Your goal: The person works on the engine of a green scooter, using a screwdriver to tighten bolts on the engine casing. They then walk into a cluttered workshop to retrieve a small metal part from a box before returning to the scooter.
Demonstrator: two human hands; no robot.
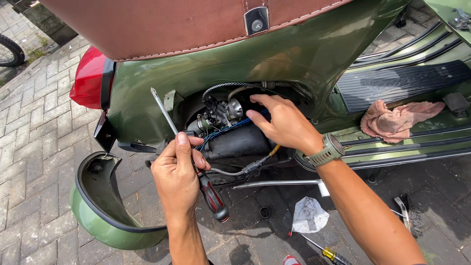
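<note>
Olive-green metal scooter body (162, 78) fills the far half of the view, brown stitched leather seat (162, 24) above it, cut off at the top edge. Grey brick paving (34, 147) runs left and near; open ground there. Detached green curved side panel (98, 216) lies on the paving at near left, hollow side up, just beside the left forearm. Black ribbed rubber floor mat (397, 81) at far right, with a crumpled pink cloth rag (397, 120) lying at its near edge.

Open engine bay in the scooter's side: a dark cylindrical engine casing (235, 142), with a silver metal carburettor (223, 113) above it among blue and black wires. Room inside is tight.

Right hand (282, 122), grey-green wristwatch (327, 151) on the wrist, reaches into the bay, fingers loosely spread, tips touching the carburettor area; exact contact hard to make out.

Left hand (176, 176) is closed around a long screwdriver with red-and-black handle (213, 196), shaft pointing far-left, outside the bay.

Near right on the paving: crumpled white paper scrap (309, 216) and a small yellow-handled screwdriver (331, 254), partly cut off.
</note>
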